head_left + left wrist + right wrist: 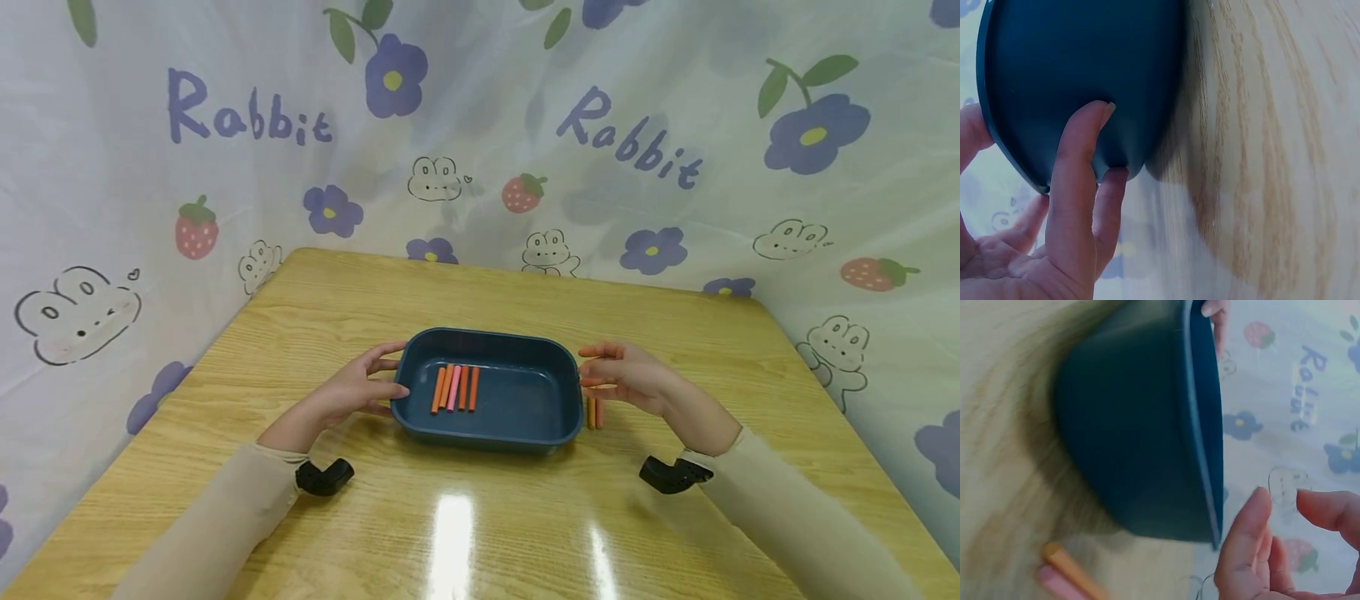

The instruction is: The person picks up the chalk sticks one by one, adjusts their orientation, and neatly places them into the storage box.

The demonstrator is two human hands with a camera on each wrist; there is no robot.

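Observation:
A dark blue rectangular basin (517, 442) with rounded corners is in the middle of the wooden table. Inside, toward its left, several crayon-like sticks (454, 389) in orange, red-orange and pink lie side by side. My left hand (360, 385) grips the basin's left end, thumb over the rim and fingers spread against the outer wall in the left wrist view. My right hand (626, 379) is at the right end, its fingers bent loosely and holding nothing; the right wrist view shows thumb and forefinger apart. Below it, an orange stick (1072, 569) and a pink stick (1057, 582) lie on the table.
The wooden table (360, 292) stands against a white curtain (480, 108) printed with rabbits, flowers and strawberries. Black curved mounts (325, 477) sit at both wrists.

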